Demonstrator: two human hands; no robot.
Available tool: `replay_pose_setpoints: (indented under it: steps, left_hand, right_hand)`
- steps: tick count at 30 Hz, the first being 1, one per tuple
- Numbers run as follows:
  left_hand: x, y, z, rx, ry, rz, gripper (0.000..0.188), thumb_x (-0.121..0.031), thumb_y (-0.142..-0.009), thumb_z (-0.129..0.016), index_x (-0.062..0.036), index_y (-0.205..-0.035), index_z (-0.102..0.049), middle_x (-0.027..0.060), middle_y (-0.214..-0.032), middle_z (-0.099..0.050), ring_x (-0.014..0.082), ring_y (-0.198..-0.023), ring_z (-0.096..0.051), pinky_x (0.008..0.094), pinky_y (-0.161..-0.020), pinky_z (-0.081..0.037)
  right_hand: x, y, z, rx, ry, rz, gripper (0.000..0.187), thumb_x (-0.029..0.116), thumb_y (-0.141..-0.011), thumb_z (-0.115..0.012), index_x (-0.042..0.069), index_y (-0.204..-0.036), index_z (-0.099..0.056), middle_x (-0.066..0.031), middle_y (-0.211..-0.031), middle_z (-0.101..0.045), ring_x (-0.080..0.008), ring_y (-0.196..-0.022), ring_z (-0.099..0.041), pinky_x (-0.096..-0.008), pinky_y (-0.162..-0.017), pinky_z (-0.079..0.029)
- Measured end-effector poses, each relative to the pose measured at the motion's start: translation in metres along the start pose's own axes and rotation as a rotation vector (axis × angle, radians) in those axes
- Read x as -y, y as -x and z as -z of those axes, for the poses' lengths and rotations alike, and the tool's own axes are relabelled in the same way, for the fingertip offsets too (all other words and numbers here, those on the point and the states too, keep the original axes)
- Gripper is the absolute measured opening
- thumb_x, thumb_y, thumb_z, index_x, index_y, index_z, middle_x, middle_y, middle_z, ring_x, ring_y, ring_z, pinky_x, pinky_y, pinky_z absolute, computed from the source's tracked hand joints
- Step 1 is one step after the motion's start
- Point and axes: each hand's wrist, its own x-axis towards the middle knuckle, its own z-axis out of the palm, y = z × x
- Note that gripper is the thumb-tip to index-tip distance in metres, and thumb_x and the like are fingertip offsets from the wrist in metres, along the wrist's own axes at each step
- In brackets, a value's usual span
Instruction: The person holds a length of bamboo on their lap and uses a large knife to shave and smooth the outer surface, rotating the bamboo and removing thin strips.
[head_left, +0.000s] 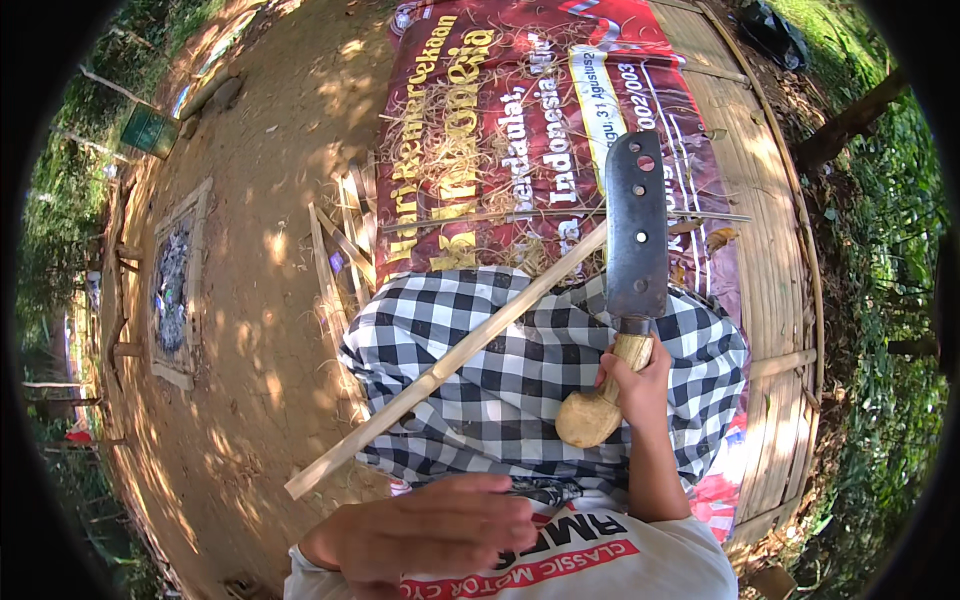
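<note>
My right hand (642, 385) is wrapped round the pale wooden handle of a broad cleaver (636, 225). Its dark blade points away from me, with several round holes along it. My left hand (440, 530) hovers in front of my white shirt, slightly blurred, fingers stretched out and nothing seen in them. A split bamboo strip (450, 360) lies slantwise across the black-and-white checked cloth (450, 310) over my lap. Its far end reaches beside the cleaver blade, and its near end sticks out to the left.
Beyond my lap, thin shavings (470, 130) litter a red printed banner (540, 170), crossed by a thin stick (480, 218). More bamboo strips (335, 250) lie left of it. A bamboo platform (775, 250) runs along the right. An ash-filled pit (172, 290) lies in the dirt ground.
</note>
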Motion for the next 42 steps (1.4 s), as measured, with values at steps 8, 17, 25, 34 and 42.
replay_pose_setpoints:
  steps: [8, 17, 25, 34, 42]
  left_hand:
    - [0.011, -0.041, -0.023, 0.301, 0.386, -0.295, 0.062, -0.042, -0.097, -0.025, 0.0025, -0.132, -0.050, 0.0232, -0.134, -0.051, 0.0447, -0.133, -0.037, 0.0625, -0.108, -0.017]
    - [0.007, -0.056, -0.009, 0.335, 0.408, -0.238, 0.070, -0.046, -0.099, -0.013, 0.0021, -0.133, -0.050, 0.0225, -0.134, -0.051, 0.0414, -0.136, -0.033, 0.0669, -0.108, -0.013]
    - [0.053, 0.086, 0.027, -0.287, -1.288, 1.039, 0.077, -0.027, -0.073, -0.077, -0.0026, -0.136, -0.039, 0.0207, -0.138, -0.043, 0.0387, -0.121, -0.047, 0.0438, -0.099, -0.039]
    - [0.095, 0.167, 0.036, -0.485, -1.053, 1.389, 0.038, -0.039, -0.071, -0.080, -0.0025, -0.078, -0.071, 0.0115, -0.054, -0.059, 0.0319, -0.053, -0.061, 0.0400, -0.055, -0.049]
    - [0.143, 0.207, 0.013, -0.818, -0.598, 1.071, 0.029, -0.024, -0.080, -0.076, 0.0020, -0.074, -0.067, 0.0010, -0.053, -0.054, 0.0091, -0.048, -0.048, 0.0288, -0.047, -0.040]
  right_hand:
    - [-0.015, -0.006, 0.006, 0.002, -0.021, -0.076, 0.023, -0.006, -0.075, -0.059, -0.003, -0.095, -0.049, -0.0090, -0.074, -0.057, -0.0163, -0.054, -0.059, -0.0292, -0.049, -0.050]
    - [-0.020, -0.012, 0.015, 0.046, -0.056, -0.128, 0.023, -0.007, -0.075, -0.058, -0.004, -0.096, -0.049, -0.0103, -0.075, -0.058, -0.0171, -0.055, -0.059, -0.0306, -0.051, -0.051]
    - [-0.016, -0.011, 0.011, 0.098, -0.046, -0.098, 0.026, -0.008, -0.073, -0.060, -0.003, -0.096, -0.049, -0.0095, -0.076, -0.058, -0.0165, -0.058, -0.059, -0.0304, -0.053, -0.051]
    - [-0.013, -0.006, 0.004, 0.088, 0.065, -0.043, 0.030, -0.010, -0.071, -0.061, -0.002, -0.096, -0.048, -0.0075, -0.078, -0.058, -0.0156, -0.066, -0.061, -0.0296, -0.060, -0.051]
    - [0.004, 0.008, -0.007, 0.122, -0.039, 0.097, 0.042, -0.008, -0.075, -0.062, 0.000, -0.111, -0.040, -0.0140, -0.102, -0.058, -0.0187, -0.080, -0.064, -0.0310, -0.071, -0.053]
